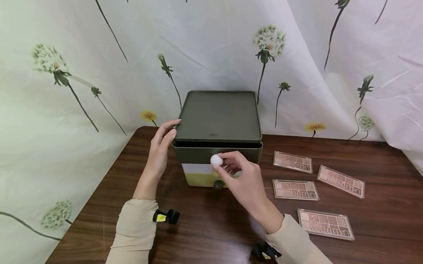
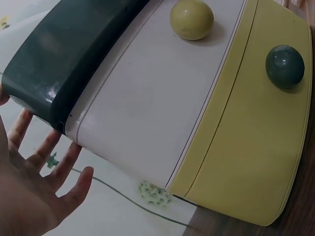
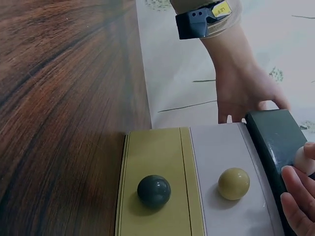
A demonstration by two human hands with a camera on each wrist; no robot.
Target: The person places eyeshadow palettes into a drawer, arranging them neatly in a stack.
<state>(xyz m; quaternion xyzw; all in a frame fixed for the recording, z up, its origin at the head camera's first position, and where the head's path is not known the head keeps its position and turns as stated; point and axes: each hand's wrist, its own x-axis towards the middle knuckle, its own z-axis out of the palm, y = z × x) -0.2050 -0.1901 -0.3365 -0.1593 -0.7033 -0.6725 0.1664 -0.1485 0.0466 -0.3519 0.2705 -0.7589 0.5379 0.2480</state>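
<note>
Head view: white knob (image 1: 215,159) pinched by the right hand (image 1: 247,181), at six o'clock on the drawer box (image 1: 219,114).
Its nine o'clock side is touched by the unclenched left hand (image 1: 156,155); top drawer (image 1: 192,154) seemingly being slid, straight force called for.

The box lid (image 1: 219,115) looks like smooth plastic with a matt top; the green drawer (image 2: 54,61) is glossy plastic, the white drawer (image 2: 147,88) and yellow drawer (image 2: 241,147) smooth plastic with a softer sheen; the white knob (image 1: 215,159), yellow knob (image 2: 192,19) and green knob (image 2: 285,67) look smooth and shiny; the table (image 1: 198,239) shows polished wood grain; the backdrop (image 1: 216,36) and sleeves (image 1: 132,235) look like creased cloth; the palettes (image 1: 326,224) have clear, glossy plastic cases.
</note>
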